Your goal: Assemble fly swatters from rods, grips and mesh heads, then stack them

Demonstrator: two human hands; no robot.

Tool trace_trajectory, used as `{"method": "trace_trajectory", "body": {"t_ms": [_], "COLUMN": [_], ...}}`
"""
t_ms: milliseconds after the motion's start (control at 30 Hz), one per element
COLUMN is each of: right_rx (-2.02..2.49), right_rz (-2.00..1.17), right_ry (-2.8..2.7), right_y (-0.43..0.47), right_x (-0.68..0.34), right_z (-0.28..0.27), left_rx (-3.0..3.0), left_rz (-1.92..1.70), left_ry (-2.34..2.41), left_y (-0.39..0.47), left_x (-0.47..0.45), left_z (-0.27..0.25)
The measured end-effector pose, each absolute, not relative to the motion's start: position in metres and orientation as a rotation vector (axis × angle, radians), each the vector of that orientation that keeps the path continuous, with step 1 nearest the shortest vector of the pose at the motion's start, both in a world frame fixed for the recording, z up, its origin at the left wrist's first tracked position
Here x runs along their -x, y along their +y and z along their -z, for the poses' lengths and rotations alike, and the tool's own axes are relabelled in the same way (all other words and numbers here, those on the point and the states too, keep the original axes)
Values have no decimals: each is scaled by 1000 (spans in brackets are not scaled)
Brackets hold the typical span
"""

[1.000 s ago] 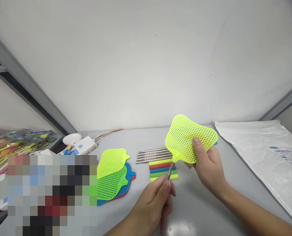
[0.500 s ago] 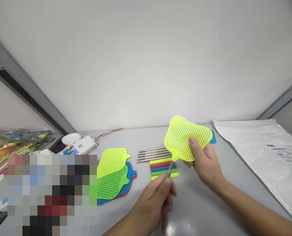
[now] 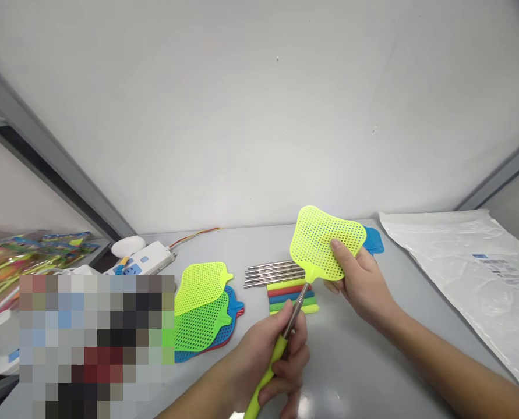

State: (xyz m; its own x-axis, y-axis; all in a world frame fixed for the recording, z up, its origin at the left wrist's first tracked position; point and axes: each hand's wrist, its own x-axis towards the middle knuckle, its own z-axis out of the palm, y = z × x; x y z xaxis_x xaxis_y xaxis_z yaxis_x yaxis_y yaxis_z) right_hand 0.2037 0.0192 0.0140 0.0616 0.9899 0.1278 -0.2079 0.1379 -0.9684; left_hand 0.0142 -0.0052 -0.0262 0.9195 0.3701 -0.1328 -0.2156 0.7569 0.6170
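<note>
yellow swatter head (image 3: 316,233) lies pinched in right grip (image 3: 364,285), beyond left grip (image 3: 259,346) clasping handle (image 3: 259,391).

And the right grip (image 3: 364,285) pinches the yellow mesh (image 3: 318,238)! Below that mesh, left grip (image 3: 281,355) wraps the handle (image 3: 265,378); steel rods (image 3: 271,274) lie left of it.

On my feed, the left hand (image 3: 263,342) and the right hand (image 3: 360,280) are both bare, with slender, round-tipped fingers (image 3: 295,359). I see the left forearm (image 3: 202,393) and the right forearm (image 3: 442,366) bare as far as my view reaches, each slim and smooth in outline.
</note>
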Motion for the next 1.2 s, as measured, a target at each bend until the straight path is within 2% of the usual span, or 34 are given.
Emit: {"method": "trace_trajectory", "body": {"t_ms": [300,533,667,767,1000,1200], "right_rx": [1031,1111,1130,1092,1079,1112], "right_rz": [-1135,-1113,-1131,-1140,-1293,-1403], "right_ry": [-1061,-1034,-1014,-1012,-1008,-1295], "right_y": [13,6,3,0,0,-3], "right_x": [-192,-187,-182,-179,-181,-180], "right_z": [-12,-19,-22,-26,-23,-8], "left_rx": [-740,-1219,-1632,-1727,-1162,-842], "left_rz": [-402,-439,-589,-639,-530,-487], "left_ry": [478,904,1133,1212,877,568], "left_y": [-5,-12,-13,-15,-17,-8], "left_x": [-14,-16,-17,-17,-16,-12], "left_z": [16,12,4,2,1,1]}}
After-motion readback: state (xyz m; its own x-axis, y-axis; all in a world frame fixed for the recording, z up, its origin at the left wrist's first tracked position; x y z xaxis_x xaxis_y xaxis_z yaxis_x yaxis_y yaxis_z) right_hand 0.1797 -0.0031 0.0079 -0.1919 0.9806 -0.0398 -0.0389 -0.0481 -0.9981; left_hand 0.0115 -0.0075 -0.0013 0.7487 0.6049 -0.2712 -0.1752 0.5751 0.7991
